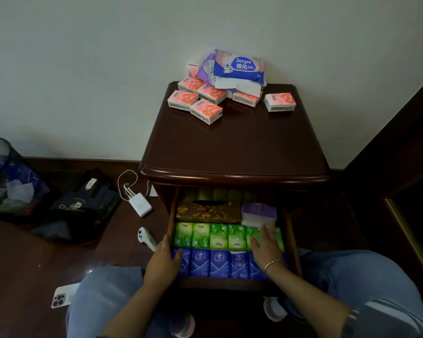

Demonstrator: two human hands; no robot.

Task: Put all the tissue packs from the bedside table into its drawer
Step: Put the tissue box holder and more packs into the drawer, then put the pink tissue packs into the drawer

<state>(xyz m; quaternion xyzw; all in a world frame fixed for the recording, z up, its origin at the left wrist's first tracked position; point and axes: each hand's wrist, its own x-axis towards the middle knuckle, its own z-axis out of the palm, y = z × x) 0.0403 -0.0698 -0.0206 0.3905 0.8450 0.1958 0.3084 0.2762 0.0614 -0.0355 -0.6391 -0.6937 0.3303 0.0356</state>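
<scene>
Pressing flat on the green packs (227, 236), my right hand (266, 247) lies open with fingers spread and holds nothing. My left hand (163, 261) curls loosely over the left edge of the open dark wooden drawer (293, 240), by the blue packs (217, 263), gripping no pack. I think I am tidying the rows to make room. To do it well, I should push the packs close together, gently, so they stay in line. The pink tissue packs (206, 111) wait on top of the shiny dark brown bedside table (235, 147), with a big blue and white wipes pack (239, 67) behind them.
</scene>
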